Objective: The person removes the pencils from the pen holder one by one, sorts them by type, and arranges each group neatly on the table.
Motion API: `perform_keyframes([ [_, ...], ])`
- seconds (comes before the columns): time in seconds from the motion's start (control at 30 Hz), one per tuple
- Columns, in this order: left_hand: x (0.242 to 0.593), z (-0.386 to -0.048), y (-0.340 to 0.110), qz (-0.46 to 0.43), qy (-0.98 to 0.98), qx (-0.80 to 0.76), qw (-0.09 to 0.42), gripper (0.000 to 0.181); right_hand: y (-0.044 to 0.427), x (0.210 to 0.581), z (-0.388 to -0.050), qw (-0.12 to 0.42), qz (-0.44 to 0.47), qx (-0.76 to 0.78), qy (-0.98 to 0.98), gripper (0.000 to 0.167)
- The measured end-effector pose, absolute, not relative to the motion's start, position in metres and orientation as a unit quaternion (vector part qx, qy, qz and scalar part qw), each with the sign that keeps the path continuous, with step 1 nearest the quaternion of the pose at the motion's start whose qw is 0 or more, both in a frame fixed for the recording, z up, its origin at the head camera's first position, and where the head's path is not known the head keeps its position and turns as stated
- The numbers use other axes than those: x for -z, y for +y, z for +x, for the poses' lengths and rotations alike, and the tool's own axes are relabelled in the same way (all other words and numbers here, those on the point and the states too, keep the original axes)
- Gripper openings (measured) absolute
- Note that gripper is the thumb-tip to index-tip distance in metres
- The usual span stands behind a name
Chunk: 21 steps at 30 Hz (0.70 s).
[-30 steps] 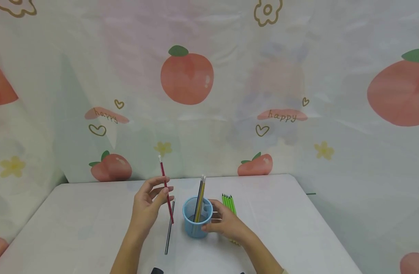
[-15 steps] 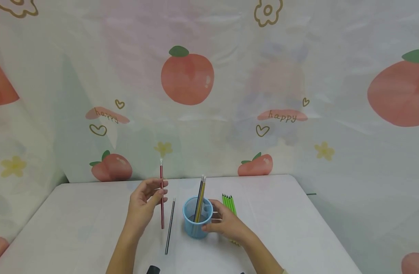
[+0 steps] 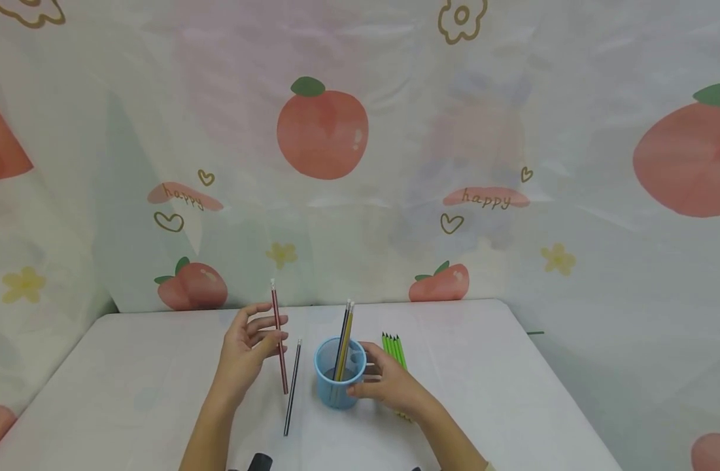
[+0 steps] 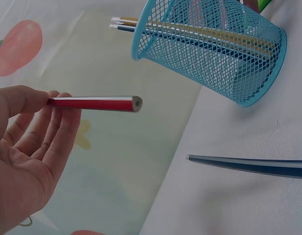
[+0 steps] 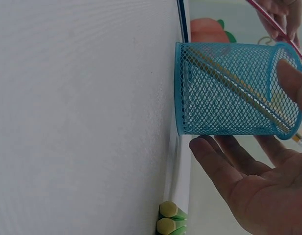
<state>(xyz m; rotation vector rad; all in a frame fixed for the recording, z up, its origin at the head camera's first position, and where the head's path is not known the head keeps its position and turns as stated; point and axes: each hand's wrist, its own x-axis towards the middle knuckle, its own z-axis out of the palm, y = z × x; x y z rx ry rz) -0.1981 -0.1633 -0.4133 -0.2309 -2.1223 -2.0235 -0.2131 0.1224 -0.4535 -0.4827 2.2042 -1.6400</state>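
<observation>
My left hand [image 3: 242, 356] pinches a red pencil [image 3: 284, 373] between thumb and fingers, eraser end up, above the table left of the cup. In the left wrist view, the lower end of that red pencil [image 4: 102, 103] is flat and unsharpened. A blue mesh pencil cup [image 3: 335, 396] stands upright with yellow and dark pencils [image 3: 343, 340] leaning inside. My right hand [image 3: 392, 386] holds the cup from its right side, thumb near the rim and fingers behind. On the table between the red pencil and the cup lies a dark blue pencil [image 3: 291, 390].
A row of several green pencils [image 3: 399, 352] lies right of the cup, partly covered by my right hand. The white table [image 3: 501, 392] meets a fruit-printed cloth backdrop [image 3: 365, 261] at its far edge. A black object [image 3: 260, 462] shows at the bottom edge.
My left hand has shifted left and slightly down with the red pencil, which first swung upright, then tilted slightly again. The right hand and cup have stayed in place.
</observation>
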Motion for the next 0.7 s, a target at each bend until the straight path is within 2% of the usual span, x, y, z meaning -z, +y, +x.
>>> perform_keyframes([
  [0.43, 0.424, -0.202, -0.168, 0.011, -0.724, 0.688, 0.044, 0.047, 0.122, 0.452, -0.212, 0.177, -0.171, 0.581, 0.776, 0.078],
  [0.7, 0.434, -0.208, -0.171, 0.030, -0.723, 0.689, 0.039, 0.046, 0.122, 0.454, -0.213, 0.177, -0.172, 0.580, 0.776, 0.077],
])
